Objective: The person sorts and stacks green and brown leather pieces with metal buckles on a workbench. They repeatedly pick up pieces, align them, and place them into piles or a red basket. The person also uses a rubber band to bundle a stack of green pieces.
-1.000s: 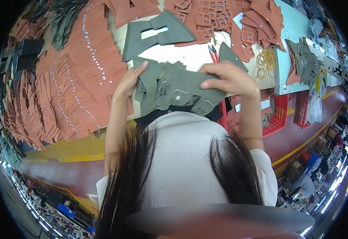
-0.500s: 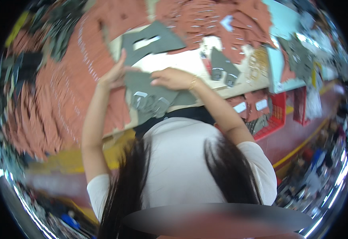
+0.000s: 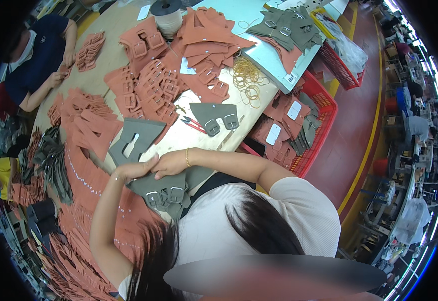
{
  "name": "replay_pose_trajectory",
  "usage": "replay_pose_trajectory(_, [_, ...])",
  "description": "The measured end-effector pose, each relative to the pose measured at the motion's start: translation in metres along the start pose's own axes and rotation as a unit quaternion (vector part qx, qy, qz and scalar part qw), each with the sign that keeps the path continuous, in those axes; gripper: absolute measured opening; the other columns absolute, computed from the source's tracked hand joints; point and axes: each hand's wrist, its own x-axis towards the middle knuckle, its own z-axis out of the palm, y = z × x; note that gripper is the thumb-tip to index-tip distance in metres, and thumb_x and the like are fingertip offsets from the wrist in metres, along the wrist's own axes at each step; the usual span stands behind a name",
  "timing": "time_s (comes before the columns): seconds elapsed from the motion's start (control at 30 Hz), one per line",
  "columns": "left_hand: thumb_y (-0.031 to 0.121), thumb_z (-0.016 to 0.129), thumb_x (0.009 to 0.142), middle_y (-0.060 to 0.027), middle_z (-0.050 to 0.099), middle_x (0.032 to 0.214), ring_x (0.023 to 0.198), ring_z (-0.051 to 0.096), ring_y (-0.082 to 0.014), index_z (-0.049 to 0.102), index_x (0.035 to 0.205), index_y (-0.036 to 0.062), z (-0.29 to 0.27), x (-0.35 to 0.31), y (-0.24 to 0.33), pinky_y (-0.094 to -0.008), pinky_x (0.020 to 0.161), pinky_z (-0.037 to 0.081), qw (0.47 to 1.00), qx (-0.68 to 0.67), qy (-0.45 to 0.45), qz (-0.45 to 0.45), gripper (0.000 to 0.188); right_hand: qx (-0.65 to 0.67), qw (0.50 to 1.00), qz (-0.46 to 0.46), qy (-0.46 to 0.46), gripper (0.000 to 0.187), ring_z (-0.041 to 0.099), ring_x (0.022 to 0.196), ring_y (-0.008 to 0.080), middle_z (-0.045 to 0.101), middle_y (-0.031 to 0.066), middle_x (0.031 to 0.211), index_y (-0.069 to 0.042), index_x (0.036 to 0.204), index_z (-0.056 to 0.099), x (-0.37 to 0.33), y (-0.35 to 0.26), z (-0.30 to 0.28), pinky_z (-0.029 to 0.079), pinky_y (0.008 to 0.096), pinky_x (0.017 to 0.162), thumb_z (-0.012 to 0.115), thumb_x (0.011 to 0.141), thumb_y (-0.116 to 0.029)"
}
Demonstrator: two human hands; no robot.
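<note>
Your left hand (image 3: 135, 170) and right hand (image 3: 172, 163) meet over the grey-green buckled pieces (image 3: 165, 196), thumbs and fingers close together at the upper edge. State of grip: your fingertips are partly hidden, so I cannot tell whether either hand is clasping the material or only resting on it. The pieces lie directly below your hands, on the side toward your body, two buckles facing up. A gold bracelet (image 3: 187, 157) circles your right wrist.

Just beyond your grip: a flat grey-green slotted piece (image 3: 146, 131). Beyond and to the right of your hands: red-handled snips (image 3: 194, 124), then a single grey-green piece with two buckles (image 3: 214, 111) on the pale table (image 3: 249, 118) (its buckled edge is the one nearer you). Left of your grip: spread orange pieces (image 3: 86, 200) bearing small white labels.

Farther out, past the slotted piece: a heap of orange buckled pieces (image 3: 154, 88). To its right, a loose tangle of yellow bands (image 3: 249, 80). Well right of your hands: a red crate (image 3: 324, 123) holding orange and grey-green pieces. Farthest: a spool of white cord (image 3: 169, 24) and, off to the left, a co-worker in a dark top (image 3: 43, 55).
</note>
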Motion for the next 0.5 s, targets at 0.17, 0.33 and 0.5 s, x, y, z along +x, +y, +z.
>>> replay_pose_trajectory(0.17, [0.054, 0.071, 0.076, -0.0101, 0.063, 0.106, 0.095, 0.06, -0.0173, 0.054, 0.12, -0.0045, 0.004, -0.013, 0.011, -0.0265, 0.081, 0.049, 0.99, 0.123, -0.07, -0.027, 0.075, -0.037, 0.994, 0.075, 0.066, 0.034, 0.064, 0.081, 0.0345, 0.067, 0.0144, 0.087, -0.008, 0.099, 0.064, 0.0, -0.007, -0.002, 0.048, 0.0442, 0.072, 0.059, 0.084, -0.038])
replay_pose_trajectory(0.33, [0.031, 0.084, 0.069, -0.0117, 0.064, 0.108, 0.097, 0.061, -0.0172, 0.052, 0.123, -0.0038, 0.012, -0.006, -0.008, -0.0298, 0.082, 0.049, 0.999, 0.032, -0.037, -0.004, 0.072, -0.025, 0.99, 0.086, 0.105, 0.034, 0.065, 0.082, 0.0328, 0.068, 0.0122, 0.086, -0.01, 0.094, 0.066, 0.001, -0.007, 0.0, 0.049, 0.043, 0.072, 0.062, 0.081, -0.041])
replay_pose_trajectory(0.5, [0.015, 0.081, 0.072, -0.0086, 0.065, 0.104, 0.093, 0.061, -0.0152, 0.053, 0.12, -0.0039, 0.014, 0.0, -0.023, -0.0289, 0.082, 0.05, 0.997, -0.047, -0.053, 0.04, 0.059, -0.063, 0.979, 0.066, 0.184, 0.023, 0.064, 0.084, 0.0319, 0.067, 0.0108, 0.088, -0.009, 0.093, 0.065, -0.003, -0.009, 0.008, 0.049, 0.0437, 0.074, 0.058, 0.084, -0.029])
